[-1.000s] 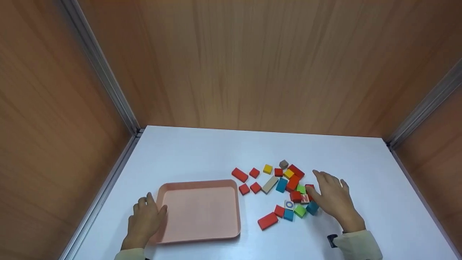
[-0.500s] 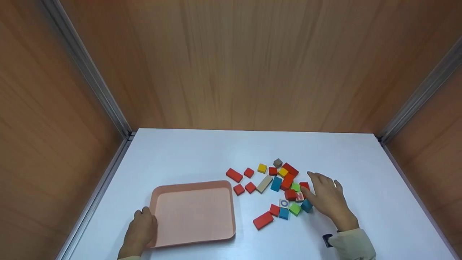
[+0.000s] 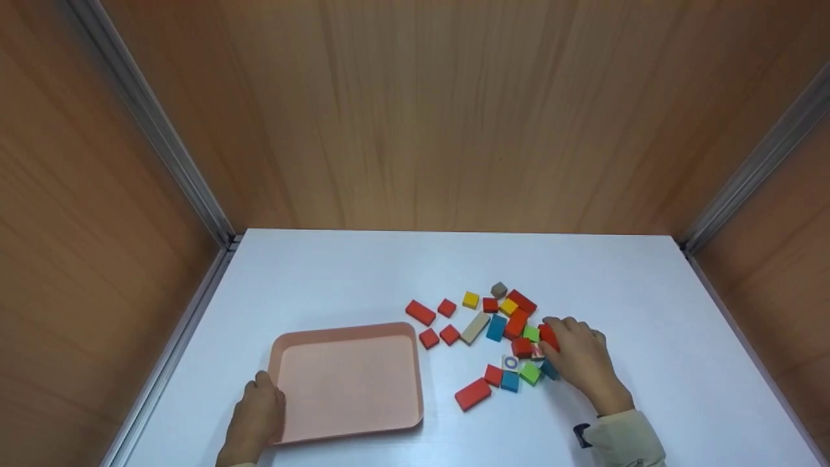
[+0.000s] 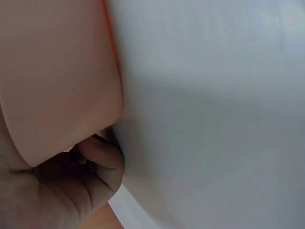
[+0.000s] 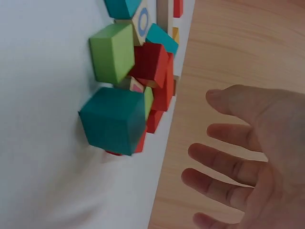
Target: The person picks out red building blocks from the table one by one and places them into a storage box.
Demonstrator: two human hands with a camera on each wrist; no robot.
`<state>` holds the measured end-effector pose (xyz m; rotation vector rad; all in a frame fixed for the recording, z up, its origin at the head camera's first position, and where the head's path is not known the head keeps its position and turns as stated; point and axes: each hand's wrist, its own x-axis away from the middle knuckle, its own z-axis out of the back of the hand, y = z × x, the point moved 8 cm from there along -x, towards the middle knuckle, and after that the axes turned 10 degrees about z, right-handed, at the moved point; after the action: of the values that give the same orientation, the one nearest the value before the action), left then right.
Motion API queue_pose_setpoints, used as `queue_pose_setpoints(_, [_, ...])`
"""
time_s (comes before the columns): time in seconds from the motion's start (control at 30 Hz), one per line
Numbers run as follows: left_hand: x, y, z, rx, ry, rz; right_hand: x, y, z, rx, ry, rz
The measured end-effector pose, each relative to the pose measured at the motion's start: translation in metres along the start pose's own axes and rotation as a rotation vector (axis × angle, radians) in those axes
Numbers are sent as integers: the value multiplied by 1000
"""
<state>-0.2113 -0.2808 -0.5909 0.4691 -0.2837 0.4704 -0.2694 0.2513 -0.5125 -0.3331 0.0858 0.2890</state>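
Note:
My left hand (image 3: 253, 416) grips the left side of a pink tray (image 3: 350, 383), near its front corner. In the left wrist view the curled fingers (image 4: 102, 160) go under the tray's edge. My right hand (image 3: 582, 360) reaches down at the right side of a loose group of toy blocks. A red block (image 3: 548, 336) shows between its thumb and fingertips in the head view. In the right wrist view the fingers (image 5: 221, 162) are spread with nothing between them, apart from a teal block (image 5: 114, 121). A light green block (image 5: 112, 52) lies close by.
Several red blocks (image 3: 421, 312) lie off the tray's right side. Among the group are a tan plank (image 3: 475, 329), a yellow cube (image 3: 471, 299) and a white block with a blue ring (image 3: 511, 362). Wooden panels (image 3: 415, 117) enclose the white table (image 3: 337, 272) at the back and sides.
My left hand has closed on the tray's edge, where its fingers lay spread before. The right hand has come down and in toward the red block. The view has shifted slightly.

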Motion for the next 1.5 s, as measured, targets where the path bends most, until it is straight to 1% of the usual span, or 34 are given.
queue_pose_setpoints(0.13, [0, 0, 0, -6, 12, 7, -3, -4, -14, -12, -17, 12])
queue_pose_setpoints(0.37, [0, 0, -2, -9, 15, 18, -7, -7, -36, -7, -84, 13])
queue_pose_setpoints(0.5, [0, -1, -2, -11, 30, 19, -9, -6, -45, -7, -108, -2])
queue_pose_setpoints(0.6, [1, -1, -2, -15, 45, 9, -9, -5, -47, -8, -113, -14])
queue_pose_setpoints(0.7, [2, -1, -1, -20, 56, -1, -10, -5, -48, -7, -117, -17])
queue_pose_setpoints(0.93, [2, -1, -2, -14, 57, -10, -10, -5, -50, 0, -108, -8])
queue_pose_setpoints(1.17, [1, -2, -2, 1, 43, 12, -10, -8, -45, 3, -93, -2])
queue_pose_setpoints(1.37, [1, -2, -2, -13, 52, 3, -12, -20, -33, 25, -55, 44])
queue_pose_setpoints(1.5, [1, -3, -3, -20, 46, 17, -14, -31, -27, 35, -42, 65])
